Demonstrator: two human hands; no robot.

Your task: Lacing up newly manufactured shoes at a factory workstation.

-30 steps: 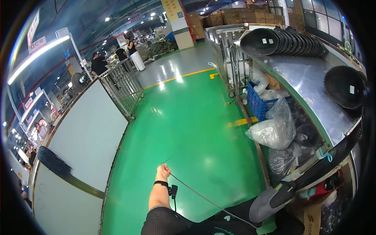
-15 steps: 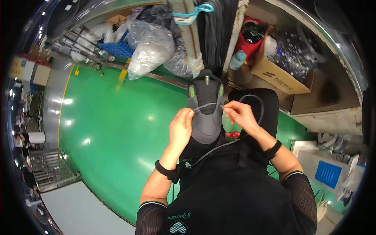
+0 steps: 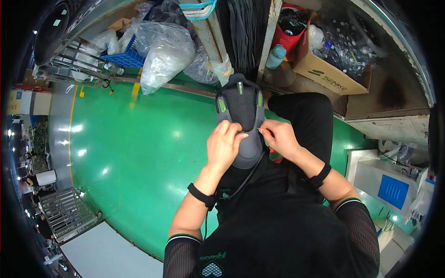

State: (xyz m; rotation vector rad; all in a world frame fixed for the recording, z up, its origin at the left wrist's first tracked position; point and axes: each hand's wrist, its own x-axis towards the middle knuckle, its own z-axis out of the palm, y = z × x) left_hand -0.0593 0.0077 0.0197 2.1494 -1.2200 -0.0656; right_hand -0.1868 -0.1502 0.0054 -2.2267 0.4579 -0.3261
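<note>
A grey shoe upper with black mesh and green tabs [image 3: 241, 111] rests on my lap, toe end pointing away from me. My left hand [image 3: 225, 143] presses on its near left part, fingers curled onto the grey panel. My right hand [image 3: 278, 139] pinches a thin needle or thread end at the shoe's middle seam, next to my left fingertips. A dark cord runs from the shoe down toward my chest. Both wrists wear black bands.
A green floor [image 3: 139, 153] spreads to my left. Ahead stand a metal table leg [image 3: 211, 37], clear plastic bags [image 3: 164, 51], a blue crate [image 3: 125, 58], a cardboard box [image 3: 324, 69] and a red bag [image 3: 292, 32]. A white and blue machine [image 3: 389, 185] sits at my right.
The view swung from the hall down to my lap. Over the last half second both hands closed in to the shoe's middle, the right one drawing the thread in short.
</note>
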